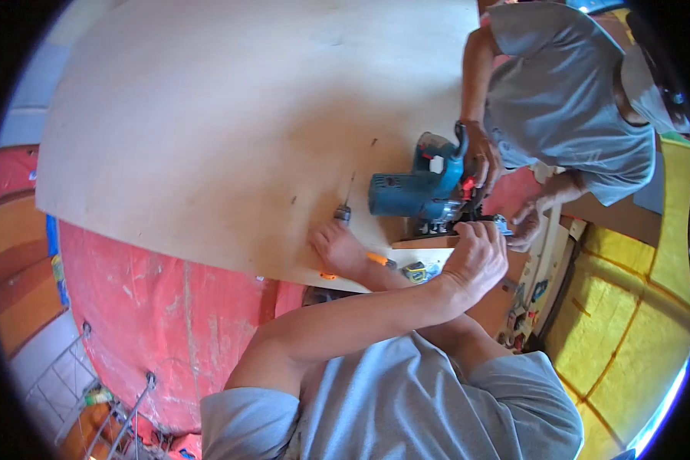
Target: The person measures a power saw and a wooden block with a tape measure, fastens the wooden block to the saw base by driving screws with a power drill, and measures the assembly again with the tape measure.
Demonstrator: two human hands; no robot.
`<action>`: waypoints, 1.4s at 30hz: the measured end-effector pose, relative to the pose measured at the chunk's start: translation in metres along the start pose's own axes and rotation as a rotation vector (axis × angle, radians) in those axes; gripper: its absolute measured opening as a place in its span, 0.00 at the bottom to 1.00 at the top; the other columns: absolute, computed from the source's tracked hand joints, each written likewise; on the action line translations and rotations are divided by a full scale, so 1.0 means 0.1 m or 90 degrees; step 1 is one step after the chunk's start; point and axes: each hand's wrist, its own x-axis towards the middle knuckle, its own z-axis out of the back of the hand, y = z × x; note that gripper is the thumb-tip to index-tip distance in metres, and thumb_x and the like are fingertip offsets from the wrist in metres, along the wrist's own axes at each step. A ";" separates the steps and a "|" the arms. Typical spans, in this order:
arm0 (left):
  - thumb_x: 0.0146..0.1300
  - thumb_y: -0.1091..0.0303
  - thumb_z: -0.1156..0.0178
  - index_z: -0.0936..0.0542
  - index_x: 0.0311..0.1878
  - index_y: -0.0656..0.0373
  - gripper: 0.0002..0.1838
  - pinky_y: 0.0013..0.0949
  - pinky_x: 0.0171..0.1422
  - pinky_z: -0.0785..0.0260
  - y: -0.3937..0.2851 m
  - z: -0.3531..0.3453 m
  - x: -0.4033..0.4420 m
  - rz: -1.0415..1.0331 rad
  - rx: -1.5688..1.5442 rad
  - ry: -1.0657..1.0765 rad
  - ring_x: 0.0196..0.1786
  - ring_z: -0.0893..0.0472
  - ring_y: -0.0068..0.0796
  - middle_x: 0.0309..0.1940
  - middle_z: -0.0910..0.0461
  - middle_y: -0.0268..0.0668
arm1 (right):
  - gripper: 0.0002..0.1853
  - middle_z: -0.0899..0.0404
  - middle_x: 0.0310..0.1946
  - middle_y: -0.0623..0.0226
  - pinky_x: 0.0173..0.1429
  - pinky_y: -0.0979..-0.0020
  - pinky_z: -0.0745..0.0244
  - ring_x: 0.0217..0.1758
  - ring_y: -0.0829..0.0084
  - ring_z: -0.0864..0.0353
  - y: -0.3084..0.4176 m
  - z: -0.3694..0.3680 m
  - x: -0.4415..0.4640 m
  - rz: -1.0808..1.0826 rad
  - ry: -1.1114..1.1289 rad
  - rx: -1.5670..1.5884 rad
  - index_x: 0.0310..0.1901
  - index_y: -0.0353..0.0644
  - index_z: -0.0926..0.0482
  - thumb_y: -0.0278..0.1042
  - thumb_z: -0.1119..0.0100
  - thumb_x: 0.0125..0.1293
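My two forearms cross. My left hand (479,257) is curled at the near edge of a teal circular saw (406,194), by its metal base. What its bent fingers grip is hidden. To the left, my right hand (337,247) is closed round a power drill, whose chuck (343,214) and thin bit point away from me over a large pale wooden sheet (207,115). A co-worker's hand (481,157) is on the saw's handle; their other hand (525,222) is by the saw's right end. A wooden strip (424,244) lies along the saw's near side.
A tape measure (415,271) lies near my forearm. Red sheeting (153,307) hangs below the wooden sheet's left edge. Yellow wrapped material (613,322) stands at right, beside wooden framing (552,268) and small tools. The co-worker (567,100) leans in from the right.
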 end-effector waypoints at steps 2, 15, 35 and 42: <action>0.71 0.62 0.39 0.12 0.50 0.67 0.17 0.55 0.48 0.23 0.09 0.02 0.00 -0.025 -0.036 -0.026 0.43 0.16 0.47 0.40 0.16 0.50 | 0.08 0.17 0.40 0.57 0.52 0.47 0.23 0.47 0.50 0.15 0.28 0.51 -0.46 -0.126 0.137 0.126 0.44 0.42 0.19 0.35 0.32 0.71; 0.60 0.74 0.32 0.20 0.45 0.59 0.11 0.43 0.43 0.22 0.45 0.22 0.04 -0.054 -0.234 -0.054 0.39 0.15 0.41 0.36 0.22 0.39 | 0.12 0.14 0.61 0.51 0.45 0.60 0.12 0.44 0.58 0.09 0.17 3.74 -1.00 -0.160 -0.098 0.032 0.43 0.38 0.18 0.21 0.24 0.60; 0.54 0.58 0.12 0.25 0.69 0.60 0.44 0.41 0.44 0.17 0.48 -0.08 -0.41 0.165 -0.304 -0.224 0.41 0.11 0.41 0.43 0.14 0.40 | 0.15 0.17 0.62 0.45 0.46 0.60 0.13 0.42 0.55 0.11 -0.21 3.59 -0.99 -0.093 0.028 0.038 0.50 0.34 0.17 0.23 0.25 0.63; 0.51 0.58 0.09 0.28 0.71 0.62 0.49 0.44 0.51 0.19 0.28 -0.46 -0.54 0.327 -0.552 -0.336 0.46 0.14 0.45 0.45 0.15 0.43 | 0.13 0.16 0.61 0.44 0.46 0.60 0.13 0.42 0.57 0.11 -0.25 3.77 -0.84 -0.097 0.108 0.025 0.48 0.35 0.18 0.24 0.25 0.64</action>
